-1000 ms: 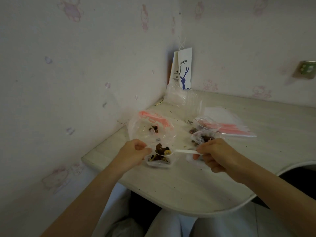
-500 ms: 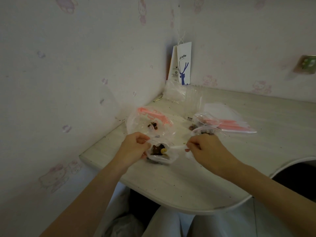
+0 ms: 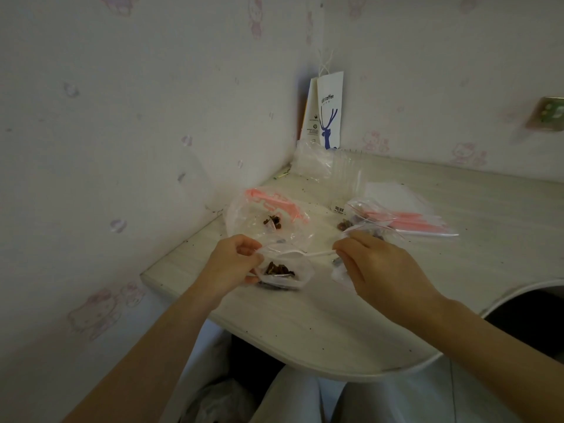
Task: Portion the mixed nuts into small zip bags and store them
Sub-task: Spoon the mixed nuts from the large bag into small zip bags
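My left hand (image 3: pixel 233 261) pinches the mouth of a small clear zip bag (image 3: pixel 285 271) that lies on the table and holds dark mixed nuts. My right hand (image 3: pixel 375 267) grips the handle of a white plastic spoon (image 3: pixel 308 254); the spoon's bowl sits at the bag's mouth and looks empty. Behind the small bag lies a large clear bag with a pink zip (image 3: pixel 268 215), holding a small heap of nuts. More small bags with nuts (image 3: pixel 363 221) lie just past my right hand.
A stack of flat zip bags with pink strips (image 3: pixel 409 221) lies at the right. A white paper coffee bag (image 3: pixel 328 114) stands in the wall corner behind crumpled clear plastic (image 3: pixel 317 161). The pale table (image 3: pixel 305 325) has a curved front edge; walls close in left and back.
The spoon carried a heap of nuts a second ago; it has tipped at the small bag's mouth and now looks empty. My right hand moved left toward the bag.
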